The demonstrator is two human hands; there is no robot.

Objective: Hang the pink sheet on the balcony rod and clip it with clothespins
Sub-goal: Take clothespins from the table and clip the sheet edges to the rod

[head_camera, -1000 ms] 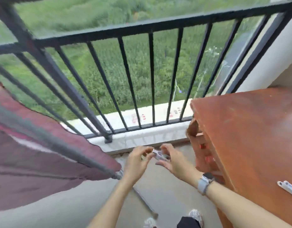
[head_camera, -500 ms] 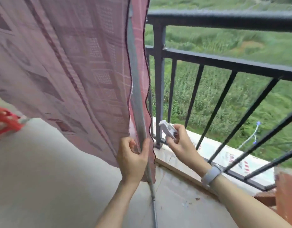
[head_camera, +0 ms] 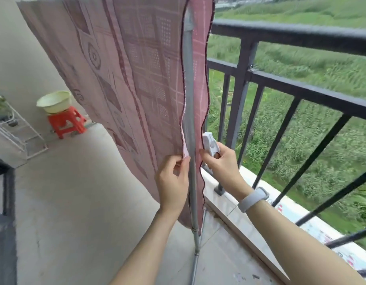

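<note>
From the head view, the grey rod (head_camera: 190, 112) runs lengthwise away from the camera, the pink sheet (head_camera: 124, 79) draped over it. The left hand (head_camera: 172, 183) pinches the sheet's edge beside the rod; the right hand (head_camera: 222, 165) grips a white clothespin (head_camera: 209, 143) pointing up, just beside the sheet's outer fold. The black railing (head_camera: 291, 87) stands close on the right; bare floor (head_camera: 75, 202) lies left. Since half a second ago, the clothespin has closed in on the fold.

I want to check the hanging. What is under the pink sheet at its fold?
The grey rod lies under the fold of the pink sheet; the cloth falls on both sides. The rod's upper end is covered by the cloth and cannot be seen.
</note>
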